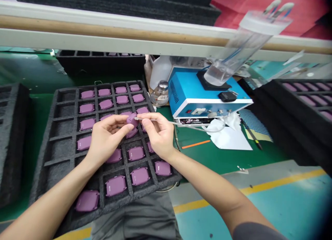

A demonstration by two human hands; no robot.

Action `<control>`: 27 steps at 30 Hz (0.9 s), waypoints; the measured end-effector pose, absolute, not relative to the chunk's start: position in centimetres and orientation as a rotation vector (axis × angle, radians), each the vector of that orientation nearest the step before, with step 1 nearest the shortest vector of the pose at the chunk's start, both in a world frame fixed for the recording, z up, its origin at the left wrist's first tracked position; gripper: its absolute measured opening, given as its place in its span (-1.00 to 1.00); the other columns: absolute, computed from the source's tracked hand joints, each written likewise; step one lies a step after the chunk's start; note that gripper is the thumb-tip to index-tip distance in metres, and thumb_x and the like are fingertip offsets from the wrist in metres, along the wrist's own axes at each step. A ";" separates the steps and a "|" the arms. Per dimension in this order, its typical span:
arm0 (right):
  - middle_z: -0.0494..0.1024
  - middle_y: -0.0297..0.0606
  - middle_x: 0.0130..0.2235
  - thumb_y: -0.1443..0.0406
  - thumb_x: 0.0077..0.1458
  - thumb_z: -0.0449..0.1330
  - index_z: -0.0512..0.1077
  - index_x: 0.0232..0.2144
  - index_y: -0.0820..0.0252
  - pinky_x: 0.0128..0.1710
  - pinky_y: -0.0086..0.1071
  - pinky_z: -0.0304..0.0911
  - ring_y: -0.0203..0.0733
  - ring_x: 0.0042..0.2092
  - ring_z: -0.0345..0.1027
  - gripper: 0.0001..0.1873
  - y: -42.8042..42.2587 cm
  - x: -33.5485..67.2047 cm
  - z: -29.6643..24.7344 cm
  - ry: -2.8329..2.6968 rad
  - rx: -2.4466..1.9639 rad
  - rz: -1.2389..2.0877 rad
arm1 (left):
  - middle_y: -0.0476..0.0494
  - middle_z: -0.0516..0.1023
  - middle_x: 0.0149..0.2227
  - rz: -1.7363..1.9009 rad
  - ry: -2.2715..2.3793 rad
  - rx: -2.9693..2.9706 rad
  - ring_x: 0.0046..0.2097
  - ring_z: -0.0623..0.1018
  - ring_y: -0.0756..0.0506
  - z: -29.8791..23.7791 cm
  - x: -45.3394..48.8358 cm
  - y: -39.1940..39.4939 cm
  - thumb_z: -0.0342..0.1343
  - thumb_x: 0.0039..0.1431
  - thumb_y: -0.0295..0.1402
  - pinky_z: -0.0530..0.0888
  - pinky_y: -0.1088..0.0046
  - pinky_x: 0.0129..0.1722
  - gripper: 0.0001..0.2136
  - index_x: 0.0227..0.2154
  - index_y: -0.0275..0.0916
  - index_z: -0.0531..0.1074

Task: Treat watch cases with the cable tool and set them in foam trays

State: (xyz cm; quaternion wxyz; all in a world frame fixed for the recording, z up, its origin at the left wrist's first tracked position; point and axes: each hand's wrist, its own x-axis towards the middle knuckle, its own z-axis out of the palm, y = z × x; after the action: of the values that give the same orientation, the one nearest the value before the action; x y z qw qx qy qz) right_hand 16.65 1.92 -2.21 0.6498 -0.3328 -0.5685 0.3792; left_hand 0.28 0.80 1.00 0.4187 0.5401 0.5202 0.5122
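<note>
Above the middle of a black foam tray (61, 139), my left hand (105, 134) pinches a small purple case part (132, 118). It looks like a watch housing, tilted up between thumb and fingers. My right hand (161, 134) grips the end of a thin clear tube (188, 126). Its narrow tip meets the edge of the part or sits very near it; contact is too small to tell. Several similar purple cases (116, 185) lie in the tray's compartments below both hands. Most compartments in the left column hold nothing.
Behind the tray stand a glass bottle (159, 94) and a blue control box (207, 94), with a clear cylinder (230, 60) leaning on top. An orange strip (195, 144) and white paper (234, 139) lie right. Stacked foam trays (282, 118) flank the bench; a shelf edge (129, 42) crosses above.
</note>
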 end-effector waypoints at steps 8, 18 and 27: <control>0.71 -0.28 -0.19 0.13 0.26 0.26 0.55 -0.23 0.06 -0.07 -0.30 0.56 -0.20 -0.12 0.62 -0.83 1.9 16.7 -2.2 -1.298 -0.763 0.861 | -0.12 0.69 -0.30 1.281 1.321 1.332 -0.27 0.66 -0.12 1.2 0.5 0.7 0.49 -0.09 -0.23 0.64 0.36 -0.18 -0.69 -0.27 -0.23 0.64; 0.70 -0.28 -0.19 0.13 0.26 0.25 0.55 -0.23 0.07 -0.06 -0.29 0.55 -0.20 -0.13 0.62 -0.83 2.0 16.7 -2.2 -1.304 -0.770 0.859 | -0.13 0.70 -0.29 1.274 1.312 1.336 -0.26 0.67 -0.14 1.3 0.4 0.7 0.49 -0.09 -0.20 0.65 0.31 -0.16 -0.68 -0.27 -0.21 0.64; 0.70 -0.29 -0.19 0.13 0.26 0.25 0.55 -0.23 0.07 -0.08 -0.31 0.54 -0.21 -0.14 0.61 -0.83 2.0 16.7 -2.2 -1.309 -0.767 0.856 | -0.14 0.70 -0.27 1.271 1.312 1.354 -0.24 0.67 -0.14 1.0 0.2 0.8 0.49 -0.08 -0.21 0.64 0.32 -0.14 -0.68 -0.25 -0.21 0.65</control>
State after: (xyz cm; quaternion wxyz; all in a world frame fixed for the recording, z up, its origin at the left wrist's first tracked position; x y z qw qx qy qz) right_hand 16.74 1.98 -2.20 0.6440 -0.3368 -0.5749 0.3759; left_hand 0.24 0.80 1.03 0.4204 0.5404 0.5236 0.5070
